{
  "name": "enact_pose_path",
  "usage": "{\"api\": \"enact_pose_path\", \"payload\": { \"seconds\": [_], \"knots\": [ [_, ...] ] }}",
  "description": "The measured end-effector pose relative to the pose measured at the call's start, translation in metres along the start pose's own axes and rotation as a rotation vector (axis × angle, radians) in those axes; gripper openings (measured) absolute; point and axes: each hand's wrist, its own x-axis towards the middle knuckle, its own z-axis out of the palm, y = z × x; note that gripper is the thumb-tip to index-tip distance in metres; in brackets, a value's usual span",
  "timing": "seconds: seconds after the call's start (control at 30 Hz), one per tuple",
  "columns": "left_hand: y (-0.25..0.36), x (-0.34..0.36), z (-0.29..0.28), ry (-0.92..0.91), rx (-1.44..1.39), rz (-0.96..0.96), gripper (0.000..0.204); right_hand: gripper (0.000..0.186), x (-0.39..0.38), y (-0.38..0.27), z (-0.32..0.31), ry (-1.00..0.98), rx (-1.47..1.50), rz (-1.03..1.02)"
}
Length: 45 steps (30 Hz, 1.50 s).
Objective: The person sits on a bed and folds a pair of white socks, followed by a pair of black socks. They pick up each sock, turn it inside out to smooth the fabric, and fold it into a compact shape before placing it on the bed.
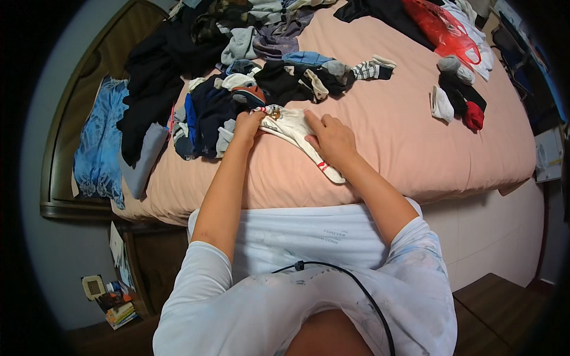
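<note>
White socks (288,130) with red stripes and a small brown figure lie across the near part of the bed. They look like a pair, one overlapping the other, but I cannot tell for sure. My left hand (248,127) is closed on their striped end at the left, beside the clothes pile. On the right, my right hand (333,141) rests over the socks with fingers stretched out, partly covering them. One striped sock end (331,172) sticks out below that hand, toward the bed's near edge.
A pile of mixed socks and dark clothes (211,113) lies just beyond my left hand. More socks (457,89) sit at the right, near a red plastic bag (442,29). Blue lace fabric (101,139) hangs by the wooden headboard (68,118). Pink bedding (404,142) spreads underneath.
</note>
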Motion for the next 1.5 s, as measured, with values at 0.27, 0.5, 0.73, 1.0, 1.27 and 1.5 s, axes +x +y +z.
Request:
{"api": "enact_pose_path", "payload": {
  "seconds": [0.27, 0.5, 0.73, 1.0, 1.27, 1.5],
  "knots": [
    [-0.010, -0.004, -0.003, -0.039, -0.455, 0.081, 0.021, 0.034, 0.002, 0.017, 0.024, 0.135, -0.001, -0.286],
    [0.005, -0.013, -0.031, 0.060, 0.772, 0.310, 0.034, 0.039, 0.003, 0.017, 0.022, -0.057, -0.002, -0.264],
    [0.009, -0.044, -0.006, 0.268, 0.940, 0.844, 0.022, 0.038, 0.007, 0.020, 0.014, -0.015, 0.014, -0.275],
    [0.004, -0.030, -0.018, 0.206, 0.406, 0.652, 0.028, 0.036, 0.005, 0.018, 0.021, -0.059, 0.020, -0.301],
    [0.001, -0.022, -0.024, 0.188, 1.124, 0.471, 0.025, 0.038, 0.007, 0.020, 0.022, -0.116, 0.000, -0.286],
    [-0.001, -0.102, 0.031, -0.013, 0.711, 1.118, 0.018, 0.041, 0.008, 0.020, 0.025, -0.049, -0.020, -0.283]
  ]
}}
